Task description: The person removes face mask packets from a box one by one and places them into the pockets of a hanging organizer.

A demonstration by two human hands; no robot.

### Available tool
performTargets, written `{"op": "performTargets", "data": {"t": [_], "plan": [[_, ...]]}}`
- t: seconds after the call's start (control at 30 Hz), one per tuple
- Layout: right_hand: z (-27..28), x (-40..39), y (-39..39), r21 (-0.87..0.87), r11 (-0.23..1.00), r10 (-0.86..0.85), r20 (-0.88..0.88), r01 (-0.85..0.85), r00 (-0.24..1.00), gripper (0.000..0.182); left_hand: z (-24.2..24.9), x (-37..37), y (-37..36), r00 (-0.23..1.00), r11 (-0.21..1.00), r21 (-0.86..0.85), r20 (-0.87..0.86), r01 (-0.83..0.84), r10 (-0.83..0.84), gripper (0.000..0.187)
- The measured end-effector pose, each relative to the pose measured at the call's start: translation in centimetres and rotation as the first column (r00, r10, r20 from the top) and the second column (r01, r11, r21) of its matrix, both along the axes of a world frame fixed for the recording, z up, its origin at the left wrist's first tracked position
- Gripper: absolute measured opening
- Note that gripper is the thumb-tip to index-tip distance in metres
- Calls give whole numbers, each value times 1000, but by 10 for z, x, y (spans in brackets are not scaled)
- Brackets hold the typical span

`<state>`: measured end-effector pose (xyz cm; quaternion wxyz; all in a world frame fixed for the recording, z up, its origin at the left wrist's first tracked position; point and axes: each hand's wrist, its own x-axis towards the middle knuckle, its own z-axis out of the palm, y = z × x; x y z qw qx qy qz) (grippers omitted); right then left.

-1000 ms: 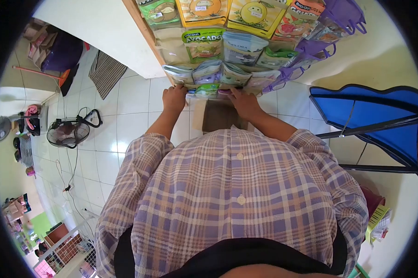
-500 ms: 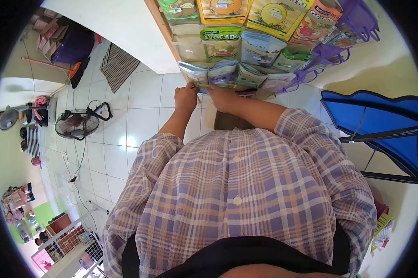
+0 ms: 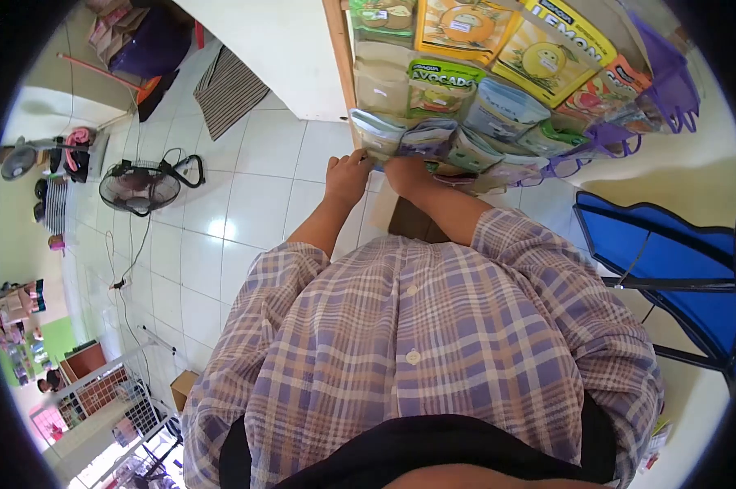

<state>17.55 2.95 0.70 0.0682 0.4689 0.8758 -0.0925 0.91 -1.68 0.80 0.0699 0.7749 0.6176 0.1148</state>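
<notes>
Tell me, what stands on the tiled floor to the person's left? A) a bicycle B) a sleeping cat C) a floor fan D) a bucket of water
C: a round caged floor fan with a black handle and a trailing cord sits on the white tiled floor, left of the left hand.

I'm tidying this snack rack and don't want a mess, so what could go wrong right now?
1. The bottom-row pouches overlap loosely; both hands, left hand and right hand, tugging there might spill some.
2. The cardboard box sits by the feet, a likely trip.
3. The fan's cord trails across the floor.
</notes>
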Motion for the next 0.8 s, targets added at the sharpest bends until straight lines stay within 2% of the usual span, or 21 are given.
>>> {"op": "performTargets", "data": {"t": [0.07,0.1,0.17,0.23,0.37,0.43,0.47,0.5,0.53,0.57,0.6,0.67,0.7,0.73,0.77,0.8], "plan": [[0,10,-2,239,967,135,-163,-93,977,17,-1,-4,1,998,998,7,22,-67,67,29],[21,18,-15,247,964,136,-146,-97,980,17,16,1,-10,992,992,29,51,-119,117,33],[29,20,-14,146,989,12,-270,29,963,16,22,-2,-7,988,990,32,75,-141,138,34],[22,21,-15,195,981,42,-307,20,951,15,23,-4,0,979,988,-4,130,-156,155,32],[25,19,-15,298,954,118,-340,-12,933,14,29,-11,14,985,992,35,133,-118,113,26],[35,18,-20,273,962,82,-328,11,941,13,41,-17,21,970,991,-108,222,-80,103,21],[40,18,-22,246,969,52,-312,28,949,13,42,-21,21,969,992,-103,226,-76,98,21],[49,18,-24,255,966,51,-308,31,950,13,42,-27,21,915,998,-30,397,-57,64,17],[58,17,-29,268,962,71,-416,47,907,12,43,-32,18,834,998,38,552,-47,18,14],[68,17,-33,279,958,93,-518,65,850,12,45,-38,17,792,991,133,607,-23,-63,12],[81,17,-36,282,957,93,-518,68,851,12,55,-41,15,791,990,137,607,-20,-68,12],[110,22,-38,294,954,181,-730,64,659,13,96,-46,5,703,994,90,703,65,-110,13],[126,24,-37,297,953,182,-730,66,659,13,124,-47,-1,702,996,-17,710,91,-52,15],[144,25,-37,216,975,138,-770,51,623,14,137,-51,-1,701,996,-14,711,92,-55,15],[159,27,-39,130,991,86,-805,34,587,14,146,-55,-2,554,981,-106,833,163,-2,17],[178,28,-42,132,990,83,-804,41,588,14,157,-59,-5,392,951,-179,917,250,70,19]]}}
